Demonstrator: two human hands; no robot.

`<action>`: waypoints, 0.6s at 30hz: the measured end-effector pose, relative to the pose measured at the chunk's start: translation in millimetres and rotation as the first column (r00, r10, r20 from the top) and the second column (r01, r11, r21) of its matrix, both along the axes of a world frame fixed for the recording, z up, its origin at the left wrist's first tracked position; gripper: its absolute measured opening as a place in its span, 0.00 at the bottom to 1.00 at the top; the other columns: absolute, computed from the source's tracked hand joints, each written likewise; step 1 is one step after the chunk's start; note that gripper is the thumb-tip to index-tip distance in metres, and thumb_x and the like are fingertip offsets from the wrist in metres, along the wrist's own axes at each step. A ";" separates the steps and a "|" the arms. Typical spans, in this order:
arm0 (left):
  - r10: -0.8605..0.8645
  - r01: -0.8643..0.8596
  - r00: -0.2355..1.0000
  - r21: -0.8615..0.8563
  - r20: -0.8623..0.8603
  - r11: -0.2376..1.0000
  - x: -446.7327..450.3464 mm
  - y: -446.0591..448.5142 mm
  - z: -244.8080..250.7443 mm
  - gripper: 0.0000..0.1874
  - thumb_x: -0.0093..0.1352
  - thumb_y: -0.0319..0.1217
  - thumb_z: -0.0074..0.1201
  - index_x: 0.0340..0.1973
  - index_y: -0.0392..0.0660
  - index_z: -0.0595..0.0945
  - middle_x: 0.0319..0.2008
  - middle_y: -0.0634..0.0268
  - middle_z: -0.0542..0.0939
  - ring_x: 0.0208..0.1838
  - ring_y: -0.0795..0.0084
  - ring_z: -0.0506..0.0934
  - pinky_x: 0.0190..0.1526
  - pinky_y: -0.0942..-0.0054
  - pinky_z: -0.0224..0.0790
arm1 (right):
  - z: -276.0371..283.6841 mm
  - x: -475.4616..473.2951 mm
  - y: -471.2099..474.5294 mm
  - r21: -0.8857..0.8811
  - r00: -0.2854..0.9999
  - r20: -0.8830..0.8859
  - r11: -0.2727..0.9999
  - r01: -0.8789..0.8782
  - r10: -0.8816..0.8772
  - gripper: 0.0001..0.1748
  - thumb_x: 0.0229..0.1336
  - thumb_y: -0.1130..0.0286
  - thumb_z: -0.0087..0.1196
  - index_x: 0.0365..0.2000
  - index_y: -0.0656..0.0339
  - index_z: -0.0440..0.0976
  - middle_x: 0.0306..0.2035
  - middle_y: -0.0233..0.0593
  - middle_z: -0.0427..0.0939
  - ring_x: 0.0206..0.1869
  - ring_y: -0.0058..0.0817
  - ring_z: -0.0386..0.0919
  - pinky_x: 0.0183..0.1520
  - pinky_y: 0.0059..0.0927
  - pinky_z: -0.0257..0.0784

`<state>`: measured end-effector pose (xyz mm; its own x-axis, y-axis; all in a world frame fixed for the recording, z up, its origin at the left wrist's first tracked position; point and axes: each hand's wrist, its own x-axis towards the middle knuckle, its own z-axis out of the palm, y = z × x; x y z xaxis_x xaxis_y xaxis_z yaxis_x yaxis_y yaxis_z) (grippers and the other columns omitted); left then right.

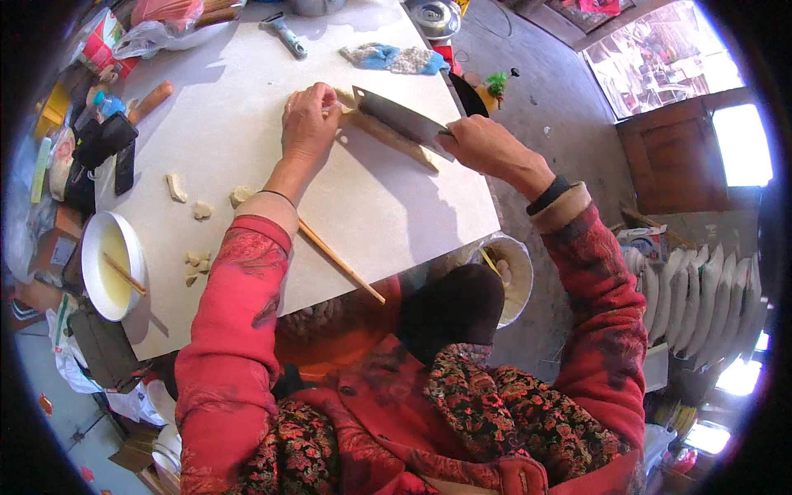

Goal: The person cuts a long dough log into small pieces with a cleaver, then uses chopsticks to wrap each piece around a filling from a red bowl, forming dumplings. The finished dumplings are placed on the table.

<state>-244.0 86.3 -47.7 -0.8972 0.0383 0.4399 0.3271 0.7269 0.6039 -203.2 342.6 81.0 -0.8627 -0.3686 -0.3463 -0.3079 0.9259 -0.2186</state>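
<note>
My right hand (486,145) grips the handle of a broad metal cleaver (402,119), whose blade lies along a long pale strip, probably dough (396,141), on the white tabletop (371,198). At the strip's far left end is my left hand (311,120), its thumb and fingertips pinched together near the cleaver's tip; whether a small piece is between them I cannot tell. Several small pale pieces (202,210) are scattered to the left of my left forearm. A thin wooden stick (340,261) reaches over the near table edge.
A white bowl of yellowish liquid (114,247) with a stick in it stands at the left edge. Farther back are a peeler-like tool (284,36), a blue and white cloth (396,59) and a wooden rolling pin (150,102). A lined bucket (520,278) stands below the near right corner.
</note>
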 end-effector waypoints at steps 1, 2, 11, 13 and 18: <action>-0.009 0.008 1.000 0.020 0.028 1.000 0.8 0.6 0.0 0.09 0.63 0.29 0.50 0.39 0.45 0.75 0.34 0.61 0.79 0.43 0.61 0.76 0.59 0.59 0.59 | 2.1 3.9 5.5 0.048 1.000 -0.002 0.999 0.005 -0.005 0.23 0.65 0.58 0.44 0.32 0.71 0.77 0.28 0.55 0.78 0.30 0.46 0.78 0.37 0.42 0.73; -0.017 0.016 0.999 0.038 0.038 0.999 1.0 0.8 -0.4 0.09 0.63 0.28 0.50 0.40 0.45 0.75 0.35 0.61 0.79 0.42 0.62 0.77 0.60 0.59 0.58 | 4.3 6.9 9.6 0.070 1.000 -0.005 0.998 0.001 -0.001 0.23 0.64 0.58 0.44 0.32 0.71 0.77 0.30 0.57 0.78 0.32 0.49 0.78 0.38 0.43 0.73; -0.132 0.135 0.990 0.055 -0.049 0.989 -2.8 8.8 8.9 0.22 0.62 0.26 0.48 0.53 0.46 0.73 0.50 0.59 0.77 0.56 0.61 0.74 0.65 0.58 0.55 | 4.1 6.6 23.8 -0.004 0.997 0.029 0.998 0.065 -0.065 0.21 0.63 0.60 0.43 0.32 0.71 0.77 0.32 0.59 0.78 0.34 0.51 0.78 0.40 0.45 0.73; -0.182 0.184 0.974 0.000 -0.132 0.983 -2.3 23.1 16.9 0.25 0.61 0.25 0.47 0.56 0.45 0.72 0.55 0.58 0.74 0.60 0.59 0.71 0.65 0.57 0.55 | 0.3 6.5 25.7 -0.007 0.998 0.024 0.998 0.061 -0.061 0.22 0.63 0.60 0.43 0.32 0.71 0.77 0.31 0.59 0.78 0.34 0.51 0.78 0.40 0.46 0.73; -0.432 0.324 0.871 -0.386 -0.235 0.864 5.2 55.0 27.5 0.26 0.60 0.24 0.50 0.56 0.43 0.71 0.57 0.58 0.73 0.66 0.58 0.65 0.70 0.54 0.48 | -16.1 14.2 28.3 -0.029 0.997 0.012 0.997 0.074 -0.074 0.22 0.64 0.58 0.45 0.31 0.70 0.77 0.30 0.58 0.79 0.33 0.52 0.78 0.39 0.46 0.73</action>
